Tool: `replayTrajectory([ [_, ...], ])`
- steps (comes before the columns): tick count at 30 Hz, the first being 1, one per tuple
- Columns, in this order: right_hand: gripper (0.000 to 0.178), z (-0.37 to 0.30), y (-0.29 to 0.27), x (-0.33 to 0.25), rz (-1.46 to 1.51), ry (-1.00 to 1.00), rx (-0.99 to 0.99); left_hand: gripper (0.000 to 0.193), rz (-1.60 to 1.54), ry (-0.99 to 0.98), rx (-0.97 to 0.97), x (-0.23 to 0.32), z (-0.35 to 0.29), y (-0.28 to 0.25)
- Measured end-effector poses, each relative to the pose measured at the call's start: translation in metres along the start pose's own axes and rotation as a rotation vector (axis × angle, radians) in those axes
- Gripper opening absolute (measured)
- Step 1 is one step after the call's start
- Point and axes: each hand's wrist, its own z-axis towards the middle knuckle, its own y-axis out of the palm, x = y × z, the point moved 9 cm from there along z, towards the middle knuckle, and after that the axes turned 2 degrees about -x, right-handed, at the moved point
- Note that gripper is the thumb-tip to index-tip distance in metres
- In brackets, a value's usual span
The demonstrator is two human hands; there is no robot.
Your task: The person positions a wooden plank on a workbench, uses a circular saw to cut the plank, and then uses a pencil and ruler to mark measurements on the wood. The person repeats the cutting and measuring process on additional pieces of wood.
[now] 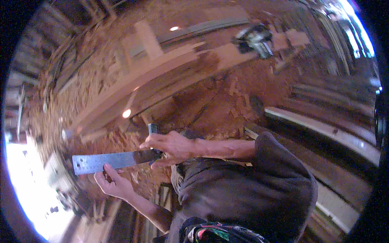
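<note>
Close up, right hand [172, 146] closed on the dark handle end of a flat metal square [108, 160], fingers wrapped round it. Left hand [113, 182] below the grey steel blade, fingers curled up touching its lower edge, thumb on the blade. Blade flat, marked, pointing left of the right hand. Dark loose sleeve [259, 182] on the right arm. Beyond the hands, reddish sawdust floor [227, 105] with small wood offcuts, long pale planks [154, 73] slanting across, blurred. Farther, a dark power tool [254, 38] on the planks.
</note>
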Motion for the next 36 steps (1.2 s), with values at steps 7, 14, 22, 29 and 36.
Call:
replayTrajectory([
  [7, 0.064, -0.087, -0.078, 0.042, -0.176, 0.199, 0.133, 0.015, -0.193, 0.059, -0.138, 0.101, -0.022, 0.097],
  [14, 0.053, -0.182, -0.166, 0.068, -0.111, 0.233, 0.499, 0.025, -0.429, 0.159, -0.418, 0.17, -0.066, 0.186],
  [22, 0.049, -0.415, -0.402, 0.218, -0.289, 0.72, 1.468, 0.033, -0.051, 0.195, -1.263, 0.196, -0.167, 0.335],
  [29, 0.068, -0.516, -0.593, 0.423, -0.563, 1.307, 1.041, 0.042, 0.335, 0.21, -1.423, 0.208, -0.227, 0.43],
  [36, 0.068, -0.536, -0.669, 0.566, -0.49, 1.506, 0.843, 0.044, 0.346, -0.138, -1.286, 0.265, -0.235, 0.475],
])
